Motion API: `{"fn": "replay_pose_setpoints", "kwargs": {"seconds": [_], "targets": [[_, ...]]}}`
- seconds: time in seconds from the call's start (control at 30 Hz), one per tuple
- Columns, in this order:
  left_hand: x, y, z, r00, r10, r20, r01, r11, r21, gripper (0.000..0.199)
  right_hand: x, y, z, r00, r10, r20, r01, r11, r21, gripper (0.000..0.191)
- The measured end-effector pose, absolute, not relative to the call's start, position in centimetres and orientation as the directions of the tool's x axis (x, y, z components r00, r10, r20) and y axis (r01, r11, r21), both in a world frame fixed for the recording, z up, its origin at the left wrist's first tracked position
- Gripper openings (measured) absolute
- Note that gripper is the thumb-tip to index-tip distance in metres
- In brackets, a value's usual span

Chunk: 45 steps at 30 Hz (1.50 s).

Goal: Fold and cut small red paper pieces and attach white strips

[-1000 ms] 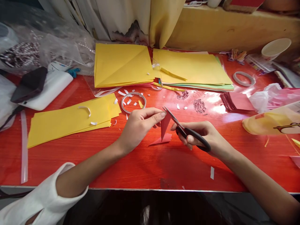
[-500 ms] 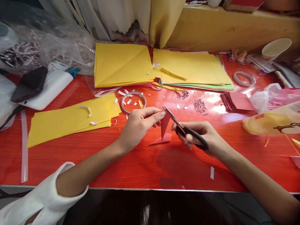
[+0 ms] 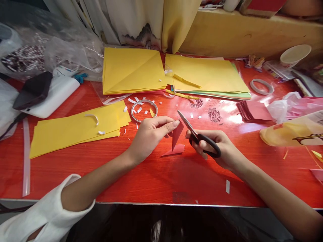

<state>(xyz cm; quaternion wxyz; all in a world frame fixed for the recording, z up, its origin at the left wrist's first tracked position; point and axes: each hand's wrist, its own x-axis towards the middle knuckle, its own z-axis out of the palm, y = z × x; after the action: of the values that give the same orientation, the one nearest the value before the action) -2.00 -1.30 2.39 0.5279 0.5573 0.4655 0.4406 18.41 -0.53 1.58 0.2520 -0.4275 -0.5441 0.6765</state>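
Note:
Between thumb and fingers, my left hand point(image 3: 152, 136) pinches a folded red piece of paper point(image 3: 177, 135) that hangs point down above the table. My right hand point(image 3: 214, 144) is closed round the black handles of a pair of scissors point(image 3: 205, 143). The scissor blades look shut and point up and left, just right of the paper's top and apart from it. Below the held paper, another red paper piece point(image 3: 175, 150) rests on the red table point(image 3: 151, 181).
Yellow paper strips point(image 3: 78, 129) lie at the left. Behind are yellow sheet stacks point(image 3: 133, 70) and a tape roll point(image 3: 144, 111) among white scraps. To the right are a red paper stack point(image 3: 256, 111), another tape roll point(image 3: 261, 86) and a yellowish plastic packet point(image 3: 282, 132).
The scissors have moved slightly away from the top edge of the red paper, and their blades have come together. The held paper has tilted a little. My left hand has barely moved.

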Motion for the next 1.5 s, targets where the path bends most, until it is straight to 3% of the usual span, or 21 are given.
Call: {"fn": "replay_pose_setpoints", "kwargs": {"seconds": [0.13, 0.2, 0.3, 0.37, 0.43, 0.53, 0.67, 0.83, 1.03, 1.27, 1.37, 1.5], "targets": [[-2.1, -1.2, 2.5, 0.177, 0.984, -0.007, 0.121, -0.015, 0.993, 0.028, 18.6, -0.1, 1.7, -0.42, 0.891, -0.175, 0.04, -0.174, -0.984, 0.034], [-2.2, -1.1, 2.4, 0.175, 0.985, -0.004, 0.208, -0.033, 0.978, 0.027, 18.8, 0.2, 1.9, -0.427, 0.898, -0.104, 0.042, -0.095, -0.995, 0.042], [-2.4, -0.8, 1.9, 0.187, 0.982, 0.001, 0.383, -0.074, 0.921, 0.024, 18.8, 0.5, 2.0, -0.454, 0.89, -0.043, 0.214, 0.062, -0.975, 0.055], [-2.4, -0.7, 1.6, 0.205, 0.979, 0.022, 0.51, -0.126, 0.851, 0.024, 18.8, 0.6, 2.1, -0.412, 0.911, 0.026, 0.44, 0.224, -0.87, 0.058], [-2.5, -0.7, 1.5, 0.214, 0.974, 0.077, 0.604, -0.194, 0.773, 0.022, 18.7, 0.7, 2.0, -0.371, 0.915, 0.161, 0.64, 0.377, -0.669, 0.06], [-2.7, -0.6, 1.9, 0.173, 0.965, 0.197, 0.622, -0.262, 0.738, 0.019, 18.9, 0.9, 1.8, -0.391, 0.86, 0.328, 0.77, 0.501, -0.395, 0.06], [-2.8, -0.7, 2.7, 0.128, 0.956, 0.265, 0.562, -0.29, 0.775, 0.022, 19.1, 1.0, 1.4, -0.448, 0.785, 0.428, 0.814, 0.556, -0.167, 0.061], [-2.6, -0.9, 2.7, 0.208, 0.946, 0.251, 0.536, -0.324, 0.78, 0.017, 19.1, 0.5, 1.0, -0.515, 0.731, 0.448, 0.822, 0.57, 0.014, 0.065], [-2.6, -1.0, 2.3, 0.275, 0.911, 0.307, 0.561, -0.411, 0.718, 0.018, 18.8, 0.1, 1.0, -0.569, 0.7, 0.432, 0.798, 0.596, 0.087, 0.069], [-2.9, -0.8, 2.2, 0.373, 0.826, 0.423, 0.627, -0.561, 0.541, 0.019, 18.8, 0.0, 1.3, -0.614, 0.654, 0.442, 0.773, 0.611, 0.17, 0.065], [-3.0, -0.7, 2.5, 0.364, 0.861, 0.356, 0.605, -0.509, 0.612, 0.019, 18.9, -0.1, 1.5, -0.635, 0.634, 0.441, 0.761, 0.612, 0.215, 0.065], [-3.1, -0.5, 3.1, 0.313, 0.943, 0.115, 0.495, -0.266, 0.827, 0.021, 19.1, -0.2, 1.8, -0.65, 0.624, 0.433, 0.752, 0.61, 0.249, 0.068]]}}
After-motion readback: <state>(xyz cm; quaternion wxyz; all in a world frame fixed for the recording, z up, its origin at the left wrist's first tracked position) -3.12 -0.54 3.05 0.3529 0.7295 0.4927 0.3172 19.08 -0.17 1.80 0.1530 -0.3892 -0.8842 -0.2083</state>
